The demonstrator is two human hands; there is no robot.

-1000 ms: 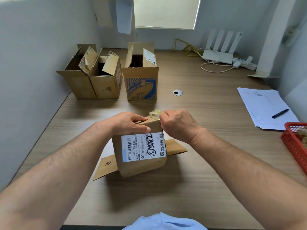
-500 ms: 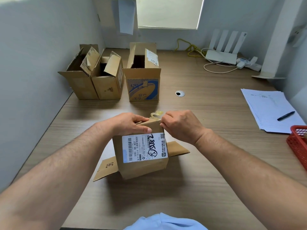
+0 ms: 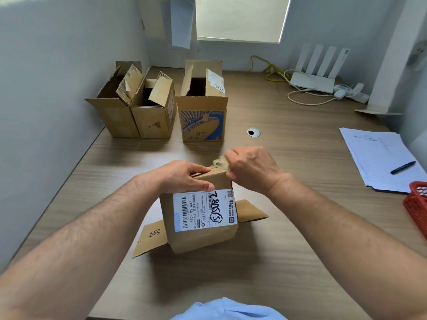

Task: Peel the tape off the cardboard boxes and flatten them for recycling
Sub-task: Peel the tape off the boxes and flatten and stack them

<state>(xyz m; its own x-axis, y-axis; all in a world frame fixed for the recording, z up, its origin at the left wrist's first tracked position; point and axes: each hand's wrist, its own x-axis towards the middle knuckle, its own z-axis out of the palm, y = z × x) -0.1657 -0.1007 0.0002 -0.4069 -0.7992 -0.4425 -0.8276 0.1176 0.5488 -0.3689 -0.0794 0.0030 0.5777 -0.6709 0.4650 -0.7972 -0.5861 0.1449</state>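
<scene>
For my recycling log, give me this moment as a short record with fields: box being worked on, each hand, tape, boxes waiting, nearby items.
box in work: labelled box, on the desk, flaps splayed at its base
left hand: grips the box's top edge
right hand: pinches the tape above the box's top
tape: crumpled, partly lifted
waiting: three open boxes at the back, not flattened
nearby: papers with pen, red basket

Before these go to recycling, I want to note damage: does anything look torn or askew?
Yes. The leftmost brown cardboard box by the wall has a torn, ragged flap showing corrugation. The near labelled cardboard box stands tilted, its clear tape crumpled.
</scene>
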